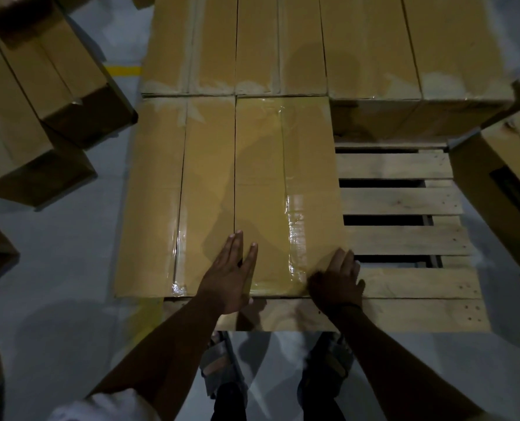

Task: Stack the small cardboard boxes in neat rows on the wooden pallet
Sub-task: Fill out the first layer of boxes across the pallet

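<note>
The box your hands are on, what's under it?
The box sits on the wooden pallet; bare slats show to its right. Both hands, left hand and right hand, press its near end. Beneath it is hidden.

White sleeve [101, 404], strapped sandals [219, 364]

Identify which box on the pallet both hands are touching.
The near-row box beside the pallet's bare slats. Left hand lies flat on its top, right hand at its near right corner; the other boxes are untouched.
</note>
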Demonstrator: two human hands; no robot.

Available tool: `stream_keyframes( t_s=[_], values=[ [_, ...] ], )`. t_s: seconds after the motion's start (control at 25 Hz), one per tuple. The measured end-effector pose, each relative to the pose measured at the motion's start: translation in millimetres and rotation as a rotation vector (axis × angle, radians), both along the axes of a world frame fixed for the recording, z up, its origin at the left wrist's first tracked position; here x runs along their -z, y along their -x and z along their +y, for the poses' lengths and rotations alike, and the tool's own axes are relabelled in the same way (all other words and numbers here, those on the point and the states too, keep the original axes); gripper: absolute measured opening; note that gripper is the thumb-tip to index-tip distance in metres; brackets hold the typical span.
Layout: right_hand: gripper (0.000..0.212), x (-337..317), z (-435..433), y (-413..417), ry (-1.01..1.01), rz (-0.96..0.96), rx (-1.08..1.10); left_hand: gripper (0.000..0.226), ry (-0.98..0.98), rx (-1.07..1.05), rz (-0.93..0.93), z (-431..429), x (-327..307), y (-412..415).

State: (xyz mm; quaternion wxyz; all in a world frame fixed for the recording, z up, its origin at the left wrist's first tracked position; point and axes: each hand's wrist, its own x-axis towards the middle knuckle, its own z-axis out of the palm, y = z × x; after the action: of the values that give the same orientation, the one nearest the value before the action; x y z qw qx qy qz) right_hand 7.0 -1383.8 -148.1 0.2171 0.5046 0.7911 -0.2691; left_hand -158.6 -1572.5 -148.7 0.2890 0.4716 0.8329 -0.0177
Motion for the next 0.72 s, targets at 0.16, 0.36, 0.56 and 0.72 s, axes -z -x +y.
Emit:
stream_keyframes(
  t_s=[0.16, 0.36, 0.56, 0.72],
  values=[
    [0.099, -1, -41, 12, -0.004, -0.004, -0.298, 0.124, 0.021, -0.017, -0.017, 4, -10, 1],
    [0.091, 10, -59, 13, 0.012, -0.123, -0.476, 0.124, 0.085, 0.001, 0.021, 14, -13, 2],
    [0.084, -2, -50, 22, 0.042, -0.188, -0.501, 0.121, 0.163, -0.004, -0.039, 20, -19, 8],
    [0.07, -60, -45, 43, -0.011, -0.127, -0.547, 0.103, 0.227, -0.002, -0.127, 22, -61, 21]
  ],
)
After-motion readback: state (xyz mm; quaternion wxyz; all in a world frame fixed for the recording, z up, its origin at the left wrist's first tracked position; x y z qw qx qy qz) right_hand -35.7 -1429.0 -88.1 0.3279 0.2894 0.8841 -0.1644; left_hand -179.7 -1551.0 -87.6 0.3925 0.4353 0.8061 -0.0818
